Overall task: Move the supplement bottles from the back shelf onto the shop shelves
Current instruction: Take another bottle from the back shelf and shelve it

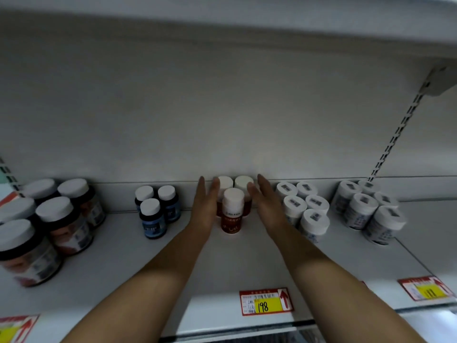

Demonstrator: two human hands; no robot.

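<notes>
a: where are the red bottles (231, 215) now?
b: centre of the frame, three of them with white caps, upright on the white shelf (247, 266), two behind and one in front.
a: and the hands?
b: i see the left hand (206, 206) just left of them and the right hand (265, 206) just right, fingers straight and held together, palms facing the cluster. i can't tell if they touch. blue bottles (154, 215) stand further left, white bottles (305, 210) further right.

Centre price label (265, 302), red and yellow, marked 198 beside a red arrow. Right price label (426, 289), blurred. Left price label (14, 328), cut off at the corner. Slotted upright (395, 137) at right, rising to a grey bracket (440, 81). Plain grey back panel (222, 107).
</notes>
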